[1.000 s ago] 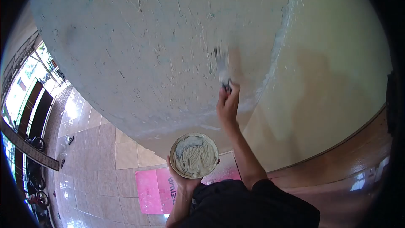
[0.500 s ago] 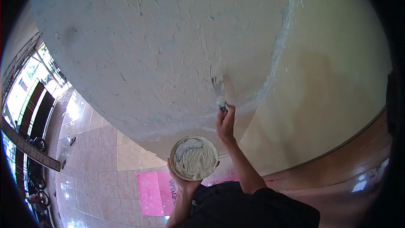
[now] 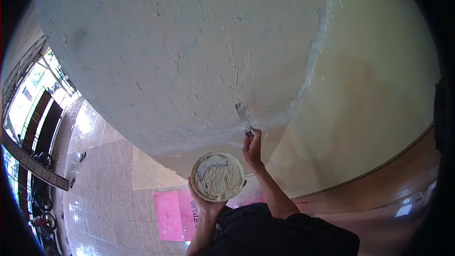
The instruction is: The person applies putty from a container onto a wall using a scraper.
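Head view: rough pale grey-white plastered wall (image 3: 180, 52) fills most of the frame, scored with thin scratches and trowel lines. Its wet grey patch ends at a ragged raised ridge of filler (image 3: 316, 47) running top to bottom; right of that ridge the smooth cream painted wall (image 3: 374, 95) shows flat and unmarked. Right hand (image 3: 252, 148) is closed round the dark handle of a small flat metal putty knife (image 3: 243, 115), blade smeared white and pressed flat on the plaster just below the scratched area, near the lower edge of the grey patch. Left hand (image 3: 204, 198) cups from below a round shallow plate of creamy wet putty (image 3: 218, 176), fingers curled at its rim; putty surface is ridged and swirled from scraping. Plate sits just left of and below the right wrist, apart from the wall. Below, glossy beige square floor tiles (image 3: 113, 180) with a pink rectangular printed sheet (image 3: 174, 214) lying flat on them. Dark polished wooden surface (image 3: 398, 185) curves along lower right. Person's black sleeve and shirt (image 3: 279, 232) cover the bottom centre, hiding part of the sheet.
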